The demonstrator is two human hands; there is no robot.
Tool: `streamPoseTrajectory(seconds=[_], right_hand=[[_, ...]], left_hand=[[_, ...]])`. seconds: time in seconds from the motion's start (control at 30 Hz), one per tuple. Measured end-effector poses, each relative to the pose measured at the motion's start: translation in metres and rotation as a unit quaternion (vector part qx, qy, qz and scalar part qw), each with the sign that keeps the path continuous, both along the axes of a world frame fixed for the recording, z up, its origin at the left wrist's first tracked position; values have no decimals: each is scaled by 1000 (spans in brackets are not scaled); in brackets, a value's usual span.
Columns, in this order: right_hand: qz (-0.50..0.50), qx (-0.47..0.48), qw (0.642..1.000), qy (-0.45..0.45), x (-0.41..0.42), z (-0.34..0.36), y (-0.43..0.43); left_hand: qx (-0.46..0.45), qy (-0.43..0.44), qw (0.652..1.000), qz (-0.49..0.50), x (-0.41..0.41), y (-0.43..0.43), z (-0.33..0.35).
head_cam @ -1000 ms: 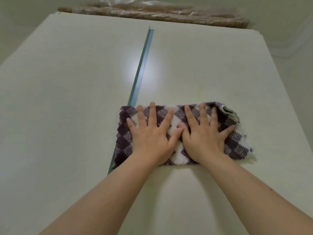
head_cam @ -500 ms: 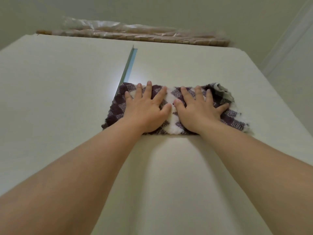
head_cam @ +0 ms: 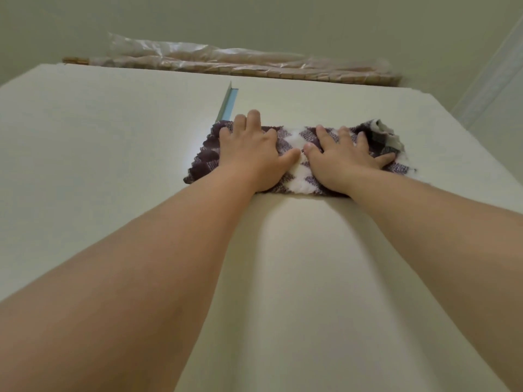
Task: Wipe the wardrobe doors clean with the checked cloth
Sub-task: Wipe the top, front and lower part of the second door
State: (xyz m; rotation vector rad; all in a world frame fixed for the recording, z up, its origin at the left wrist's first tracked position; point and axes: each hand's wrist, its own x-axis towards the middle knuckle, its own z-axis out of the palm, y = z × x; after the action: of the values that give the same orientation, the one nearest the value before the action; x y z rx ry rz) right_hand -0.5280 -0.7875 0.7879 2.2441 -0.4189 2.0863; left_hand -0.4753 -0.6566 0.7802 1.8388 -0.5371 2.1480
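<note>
The checked cloth (head_cam: 297, 162), purple and white, lies flat against the cream wardrobe doors (head_cam: 311, 278) high up, near their top edge. It spans the seam between the left door (head_cam: 99, 151) and the right one. My left hand (head_cam: 252, 157) presses palm-down on the cloth's left half with fingers spread. On the right half my right hand (head_cam: 342, 162) presses the same way, thumbs almost touching. The cloth's right end (head_cam: 387, 137) is rumpled and folded over.
A thin metal strip (head_cam: 227, 101) runs along the seam above the cloth. Long rolled items in clear plastic (head_cam: 226, 63) lie on top of the wardrobe. A pale wall with a moulding (head_cam: 495, 94) stands close on the right.
Both hands have slid the cloth upward along the doors toward the top edge. My arms are stretched out further and the view has tilted up.
</note>
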Motion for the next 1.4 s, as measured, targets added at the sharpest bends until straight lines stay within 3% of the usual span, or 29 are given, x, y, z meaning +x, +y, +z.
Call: streamPoseTrajectory(seconds=[0.47, 1.07, 1.4], right_hand=[[3, -23, 1000, 4, 0, 24, -3], [4, -33, 999, 31, -11, 18, -16], [3, -12, 1000, 29, -38, 7, -81]], left_hand=[[11, 128, 991, -41, 0, 3, 16], [-17, 124, 992, -18, -1, -5, 20], [-16, 126, 992, -13, -26, -69, 7]])
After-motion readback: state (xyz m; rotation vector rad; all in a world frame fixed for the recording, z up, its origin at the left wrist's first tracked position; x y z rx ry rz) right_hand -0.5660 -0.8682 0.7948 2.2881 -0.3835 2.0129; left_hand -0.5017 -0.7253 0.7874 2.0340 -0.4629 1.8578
